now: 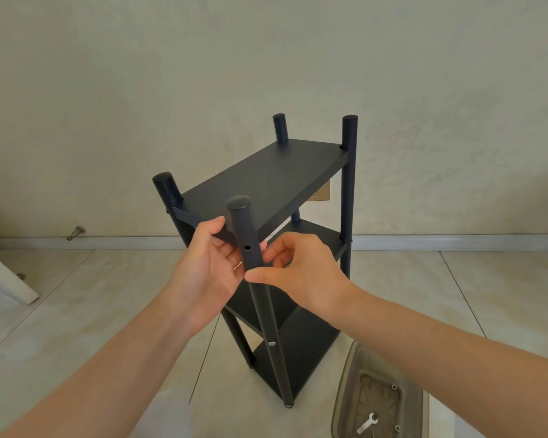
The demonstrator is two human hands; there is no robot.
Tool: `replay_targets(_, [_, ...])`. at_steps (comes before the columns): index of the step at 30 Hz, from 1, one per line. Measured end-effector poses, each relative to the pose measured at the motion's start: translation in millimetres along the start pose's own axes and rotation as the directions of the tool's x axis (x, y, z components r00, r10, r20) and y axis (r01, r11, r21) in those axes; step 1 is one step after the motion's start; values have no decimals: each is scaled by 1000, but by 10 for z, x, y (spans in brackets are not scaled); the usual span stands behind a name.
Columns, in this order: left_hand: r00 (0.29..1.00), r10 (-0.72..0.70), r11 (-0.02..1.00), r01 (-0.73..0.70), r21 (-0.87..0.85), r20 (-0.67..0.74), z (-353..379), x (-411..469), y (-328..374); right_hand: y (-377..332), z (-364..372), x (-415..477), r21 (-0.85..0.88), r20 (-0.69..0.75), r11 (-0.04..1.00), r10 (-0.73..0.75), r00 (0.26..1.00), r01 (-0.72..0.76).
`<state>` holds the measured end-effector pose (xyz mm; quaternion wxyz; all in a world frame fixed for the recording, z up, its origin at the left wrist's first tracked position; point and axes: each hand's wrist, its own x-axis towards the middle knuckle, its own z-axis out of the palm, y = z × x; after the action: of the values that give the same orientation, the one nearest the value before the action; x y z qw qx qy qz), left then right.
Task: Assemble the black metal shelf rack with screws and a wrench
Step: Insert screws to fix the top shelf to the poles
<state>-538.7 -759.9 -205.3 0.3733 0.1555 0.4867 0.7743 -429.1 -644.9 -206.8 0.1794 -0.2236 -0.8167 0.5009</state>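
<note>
Rack (310, 336) stands on the floor (108, 311); left grip (209, 267) holds the top shelf (266, 175) by its near edge, right grip (301, 267) pinches the near post (263, 311). Wrench (367, 423) lies in a tray (345, 390).

— What colour is the rack (266, 175)?
— Matt black, with one silver screw (271, 343).
— And around it?
— The wall (140, 74) is mottled beige, the floor (76, 295) cream, faintly marbled; white skirting (456, 241), cloudy grey tray (345, 390), silver wrench (367, 423).

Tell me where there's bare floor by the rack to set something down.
Bare tiles left of the rack, out to the white panel, and right of it toward the baseboard. Crowded near right: the tray with the wrench.
</note>
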Motion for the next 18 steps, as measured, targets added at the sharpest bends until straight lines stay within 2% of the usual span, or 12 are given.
replay_targets(4, [1000,0,999,-1,35,28,3,-2,-12,-29,-69,19,-11,8,1000,9,1000,-9])
replay_targets(10, [977,-8,998,-5,59,213,-31,-54,-3,-150,-133,-54,-163,-35,986,-47,998,41])
replay_targets(13, [965,-12,999,-1,49,263,-68,-38,-16,-306,-248,-132,-238,-114,964,-152,982,121])
replay_targets(15, [964,-5,999,-5,36,266,-84,-30,-28,-435,-341,-148,-194,-170,954,-263,950,229])
replay_targets(18, [965,2,999,-11,33,262,-57,-29,-46,-559,-420,-124,-124,-140,944,-320,937,304])
